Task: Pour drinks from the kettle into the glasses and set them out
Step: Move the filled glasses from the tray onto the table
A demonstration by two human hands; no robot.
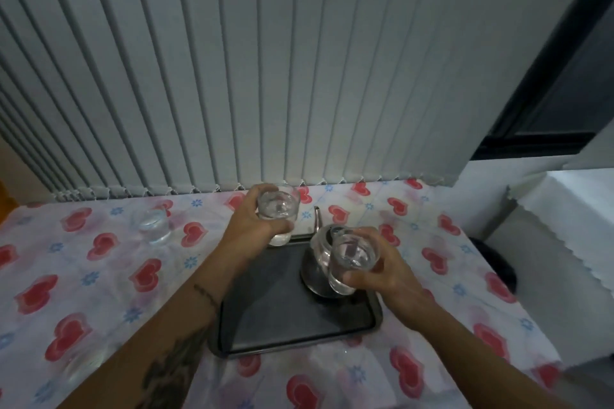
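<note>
My left hand (255, 219) grips a clear glass (279, 212) of water, held just above the far edge of the dark tray (282, 315). My right hand (382, 272) grips a second filled glass (349, 262) in front of the glass kettle (320, 256). The kettle stands on the tray's right side, its thin spout pointing away from me. A third filled glass (153, 224) stands on the tablecloth at the far left. Another glass (79, 365) stands near the table's front left, beside my left forearm.
The table (99, 276) is covered with a white cloth printed with red hearts and blue flowers. Vertical blinds (265, 76) hang along its far edge. A white cabinet (564, 226) and a dark object stand to the right.
</note>
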